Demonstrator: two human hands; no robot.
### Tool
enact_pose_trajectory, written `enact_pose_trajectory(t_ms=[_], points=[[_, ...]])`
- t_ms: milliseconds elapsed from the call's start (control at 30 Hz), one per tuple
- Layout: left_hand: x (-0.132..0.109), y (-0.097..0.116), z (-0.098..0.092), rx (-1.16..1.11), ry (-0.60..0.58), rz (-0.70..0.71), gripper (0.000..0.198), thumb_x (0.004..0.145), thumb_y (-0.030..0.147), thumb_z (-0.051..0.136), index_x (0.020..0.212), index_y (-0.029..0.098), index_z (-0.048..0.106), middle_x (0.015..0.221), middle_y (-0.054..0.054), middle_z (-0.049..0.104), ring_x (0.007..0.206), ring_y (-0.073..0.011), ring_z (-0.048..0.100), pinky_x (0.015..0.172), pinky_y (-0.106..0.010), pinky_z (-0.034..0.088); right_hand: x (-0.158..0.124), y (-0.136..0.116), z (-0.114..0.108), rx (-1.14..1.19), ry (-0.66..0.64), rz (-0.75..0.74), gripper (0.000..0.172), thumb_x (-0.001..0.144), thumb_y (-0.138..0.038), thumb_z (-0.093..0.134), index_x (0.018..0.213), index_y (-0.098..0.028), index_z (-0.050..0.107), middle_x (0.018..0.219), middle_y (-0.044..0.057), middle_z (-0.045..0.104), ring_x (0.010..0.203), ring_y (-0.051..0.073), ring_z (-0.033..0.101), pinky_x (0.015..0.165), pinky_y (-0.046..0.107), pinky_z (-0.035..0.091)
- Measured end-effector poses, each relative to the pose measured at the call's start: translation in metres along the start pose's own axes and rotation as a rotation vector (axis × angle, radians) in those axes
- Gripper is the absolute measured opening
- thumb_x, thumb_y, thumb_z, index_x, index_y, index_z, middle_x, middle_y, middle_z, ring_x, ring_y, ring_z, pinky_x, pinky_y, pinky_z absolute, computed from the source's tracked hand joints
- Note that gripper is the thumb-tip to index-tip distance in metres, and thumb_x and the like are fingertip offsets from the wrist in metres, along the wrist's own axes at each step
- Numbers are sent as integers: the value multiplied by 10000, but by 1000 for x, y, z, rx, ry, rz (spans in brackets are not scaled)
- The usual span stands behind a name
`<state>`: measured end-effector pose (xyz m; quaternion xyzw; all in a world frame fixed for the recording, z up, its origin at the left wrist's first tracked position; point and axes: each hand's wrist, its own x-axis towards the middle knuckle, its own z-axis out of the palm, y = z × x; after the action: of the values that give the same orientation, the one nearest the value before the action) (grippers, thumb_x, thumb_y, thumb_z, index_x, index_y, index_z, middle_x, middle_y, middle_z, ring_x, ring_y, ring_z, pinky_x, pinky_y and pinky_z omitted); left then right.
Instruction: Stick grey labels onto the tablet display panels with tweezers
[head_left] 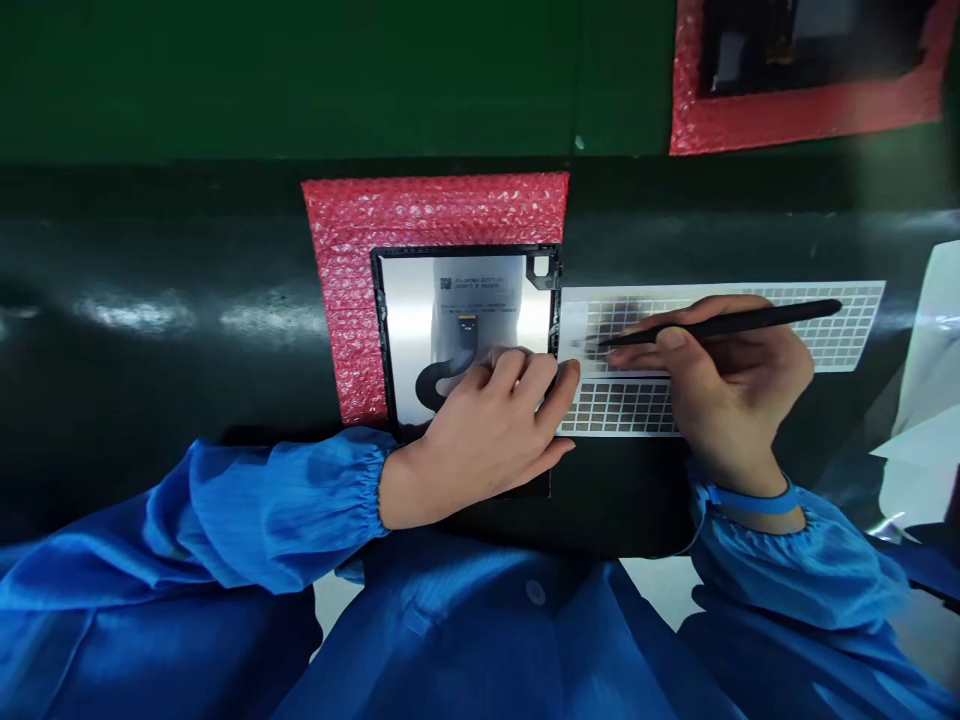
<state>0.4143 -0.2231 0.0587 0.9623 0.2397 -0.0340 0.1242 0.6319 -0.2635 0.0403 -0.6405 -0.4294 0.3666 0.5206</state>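
The right hand (731, 385) pinches slim black tweezers (720, 325) closed over a grid sheet of small labels (825, 330), where a slip could snag neighbouring labels — the open left hand (487, 420) lies just beside, pressing a display panel (405, 330) on red bubble wrap (345, 290), its weight risking the black flex cable (431, 385).

i count two bare hands, my left hand (480, 420) and my right hand (731, 400), and two shiny blue smock sleeves (285, 510). there is one blue wrist strap (754, 498), one slim black pointed tool (750, 322), one black-framed rectangular panel (450, 300), one white sheet of small grey gridded labels (840, 330), and two pieces of red bubble wrap (352, 300), one at upper right (679, 100).
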Motion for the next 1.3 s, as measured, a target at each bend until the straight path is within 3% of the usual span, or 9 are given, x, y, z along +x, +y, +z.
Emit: enact_pose_trajectory(t_ms=[167,267,367,467,567,733,900,1300], points=[[-13,3,-12,-50,34,10,737,1051,562,443,1571,41,428,1234,-194,589,1068,-350,587,805,-438,509,3,-21,19,50,59,-26,118,891,-105,747,973,-176,700,852,25,792,643,192,791,615,271,700],[-32,3,-24,-56,56,13,730,1035,544,502,1562,43,450,1170,-184,634,1010,-320,629,817,-416,507,4,-36,49,71,-9,-25,108,905,-123,753,984,-177,704,834,18,789,678,193,804,644,264,700],[-50,-4,-25,-14,18,-62,744,1005,528,574,1548,30,469,971,-161,695,850,-299,677,820,-425,521,7,-43,86,96,-105,0,98,916,-174,774,985,-176,704,801,15,790,695,200,812,648,264,697],[-59,-17,-16,79,38,-89,567,1029,323,532,1498,5,529,827,-132,722,720,-263,697,962,-499,521,10,-39,118,128,-165,55,153,907,-267,806,972,-179,700,826,27,799,704,211,815,642,284,699],[-60,-28,-5,127,89,-57,478,1004,111,435,1444,-7,578,751,-97,719,651,-221,693,1056,-531,491,10,-33,136,114,-205,105,187,910,-335,803,976,-189,707,897,42,808,732,225,820,660,322,710],[-58,-33,-4,64,99,-25,467,985,78,417,1402,-12,605,688,-73,699,635,-215,696,1064,-534,502,7,-33,139,15,-187,121,108,944,-285,771,986,-222,694,876,4,801,728,179,813,672,267,700],[-58,-31,-6,24,115,-55,443,982,94,429,1361,-10,632,672,-63,686,623,-210,683,1079,-528,483,6,-34,138,-22,-205,120,120,940,-282,772,988,-220,682,974,37,810,753,206,820,531,242,667],[-59,-32,-4,33,167,-82,440,971,74,426,1347,6,643,676,-56,680,622,-204,655,1055,-502,484,7,-36,141,-94,-194,69,55,942,-226,754,974,-237,711,931,7,807,714,184,810,615,255,687]])
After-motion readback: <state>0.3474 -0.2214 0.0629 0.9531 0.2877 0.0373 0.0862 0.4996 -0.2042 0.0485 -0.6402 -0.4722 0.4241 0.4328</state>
